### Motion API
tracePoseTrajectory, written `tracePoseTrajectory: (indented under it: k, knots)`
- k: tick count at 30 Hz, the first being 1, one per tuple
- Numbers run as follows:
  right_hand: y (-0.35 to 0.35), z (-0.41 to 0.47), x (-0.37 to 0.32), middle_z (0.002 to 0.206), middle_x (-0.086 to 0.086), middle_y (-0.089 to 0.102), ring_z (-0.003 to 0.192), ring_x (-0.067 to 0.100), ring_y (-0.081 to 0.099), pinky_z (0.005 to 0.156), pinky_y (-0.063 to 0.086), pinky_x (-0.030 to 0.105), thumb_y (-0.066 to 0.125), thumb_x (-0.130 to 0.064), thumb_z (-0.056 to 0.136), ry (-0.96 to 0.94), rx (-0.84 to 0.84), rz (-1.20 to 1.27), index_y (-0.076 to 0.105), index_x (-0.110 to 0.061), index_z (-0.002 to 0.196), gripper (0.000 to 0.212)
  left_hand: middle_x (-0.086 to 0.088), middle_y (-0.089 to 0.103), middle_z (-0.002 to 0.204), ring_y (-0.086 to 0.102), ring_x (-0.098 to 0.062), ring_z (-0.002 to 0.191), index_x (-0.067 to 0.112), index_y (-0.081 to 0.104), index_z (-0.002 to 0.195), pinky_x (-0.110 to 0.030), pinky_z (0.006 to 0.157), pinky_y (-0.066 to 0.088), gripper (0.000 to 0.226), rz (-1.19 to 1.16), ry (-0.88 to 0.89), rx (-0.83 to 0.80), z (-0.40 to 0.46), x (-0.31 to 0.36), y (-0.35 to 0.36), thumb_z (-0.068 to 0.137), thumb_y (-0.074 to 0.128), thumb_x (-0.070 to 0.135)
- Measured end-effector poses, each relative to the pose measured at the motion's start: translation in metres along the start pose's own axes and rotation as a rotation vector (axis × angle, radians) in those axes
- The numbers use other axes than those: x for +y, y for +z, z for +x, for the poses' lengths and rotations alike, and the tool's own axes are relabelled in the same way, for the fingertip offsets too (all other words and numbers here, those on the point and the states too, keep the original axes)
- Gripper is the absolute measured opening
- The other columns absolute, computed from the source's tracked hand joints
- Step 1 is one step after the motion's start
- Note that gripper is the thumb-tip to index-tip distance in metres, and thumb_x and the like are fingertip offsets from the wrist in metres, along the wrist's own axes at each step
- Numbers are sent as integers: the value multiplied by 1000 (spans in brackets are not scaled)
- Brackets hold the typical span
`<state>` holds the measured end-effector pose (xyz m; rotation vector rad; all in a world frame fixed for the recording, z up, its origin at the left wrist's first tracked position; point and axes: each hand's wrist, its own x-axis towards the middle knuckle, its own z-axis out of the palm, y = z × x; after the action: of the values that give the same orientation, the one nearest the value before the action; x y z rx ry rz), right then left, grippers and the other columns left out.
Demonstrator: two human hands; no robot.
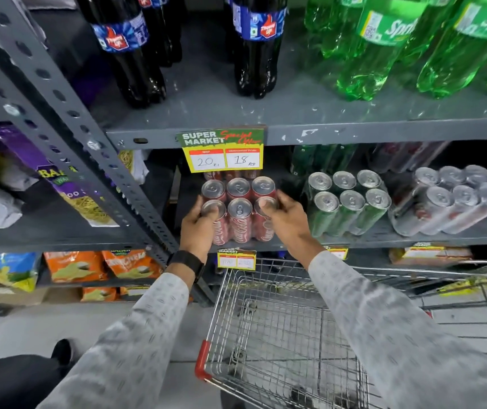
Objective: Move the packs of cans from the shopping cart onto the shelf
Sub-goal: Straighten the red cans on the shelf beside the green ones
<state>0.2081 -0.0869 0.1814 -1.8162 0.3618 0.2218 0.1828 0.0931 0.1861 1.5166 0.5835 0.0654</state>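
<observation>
A shrink-wrapped pack of red cola cans (239,212) stands on the grey middle shelf (363,239), near its front edge. My left hand (196,224) grips the pack's left side and my right hand (285,218) grips its right side, thumb on a can top. To the right on the same shelf stands a pack of green cans (347,202), and beyond it a pack of silver cans (454,199) lies tilted. The wire shopping cart (283,335) is below my arms and holds no packs that I can see.
A slanted grey shelf upright (68,113) runs just left of the red pack. A price tag (224,150) hangs from the upper shelf right above it. Dark cola bottles (255,45) and green bottles (383,48) stand above. Snack bags (130,265) fill the lower left shelves.
</observation>
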Motion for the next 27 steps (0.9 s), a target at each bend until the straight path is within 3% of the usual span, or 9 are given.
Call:
tracePoseTrajectory:
  k: [7, 11, 14, 17, 20, 22, 23, 25, 27]
  knots:
    - [2, 16, 13, 135, -5, 68, 124, 16, 64, 102, 55, 45, 73, -61, 59, -32, -26, 28, 51, -32, 142, 91, -4, 56, 153, 50, -6, 127, 13, 45, 154, -23, 103, 40, 65, 31, 18, -23, -7, 2, -7, 94, 67, 4]
    - [1, 14, 8, 125, -7, 72, 113, 15, 69, 100, 56, 37, 73, -44, 78, -52, -44, -1, 56, -32, 140, 66, -5, 54, 155, 54, -13, 135, 15, 45, 154, -33, 117, 43, 65, 52, 20, -28, -5, -4, -11, 94, 69, 10]
    - [2, 15, 8, 135, -4, 68, 118, 12, 66, 104, 52, 31, 71, -42, 83, -63, -38, -15, 51, -29, 146, 67, -4, 57, 153, 58, -17, 133, 16, 44, 155, -38, 118, 45, 65, 57, 11, -33, -3, -3, -11, 95, 68, 12]
    - [2, 12, 5, 138, -3, 66, 107, 8, 67, 93, 49, 19, 69, -41, 88, -59, -43, -36, 46, -27, 150, 68, -4, 56, 154, 56, -15, 133, 18, 39, 158, -35, 117, 44, 68, 99, 8, -51, -4, 0, -10, 96, 67, 16]
    - [-3, -4, -7, 146, 0, 59, 127, 18, 61, 103, 46, 27, 67, -47, 88, -55, -35, -78, 32, -26, 157, 80, -5, 48, 160, 50, -19, 142, 19, 23, 164, -31, 115, 39, 80, 193, -5, -54, -19, 10, -13, 98, 65, 36]
    - [-13, -24, -20, 152, 1, 52, 138, 21, 52, 113, 40, 32, 67, -46, 90, -84, 12, -91, 29, -22, 158, 82, -6, 48, 161, 46, -26, 148, 20, 18, 165, -33, 119, 38, 85, 355, 76, -38, -43, 25, -19, 97, 61, 47]
    - [-23, -36, -25, 153, 2, 51, 138, 20, 52, 116, 40, 35, 68, -43, 91, -134, 49, -85, 34, -21, 156, 77, -4, 56, 153, 54, -23, 142, 20, 21, 165, -26, 113, 41, 81, 445, 158, -43, -62, 36, -23, 98, 60, 47]
    - [-52, -69, -41, 140, 3, 64, 126, 17, 62, 112, 47, 40, 69, -30, 93, -278, 169, -35, 53, -20, 144, 54, 12, 69, 131, 64, -1, 118, 25, 38, 159, -1, 92, 42, 66, 560, 371, -105, -105, 60, -31, 99, 60, 42]
    - [-91, -105, -70, 114, -1, 75, 107, 16, 71, 98, 56, 33, 67, -19, 93, -430, 313, 41, 67, -24, 124, 31, 18, 65, 139, 57, 15, 121, 33, 54, 148, 3, 98, 42, 52, 593, 580, -160, -143, 100, -35, 97, 63, 39]
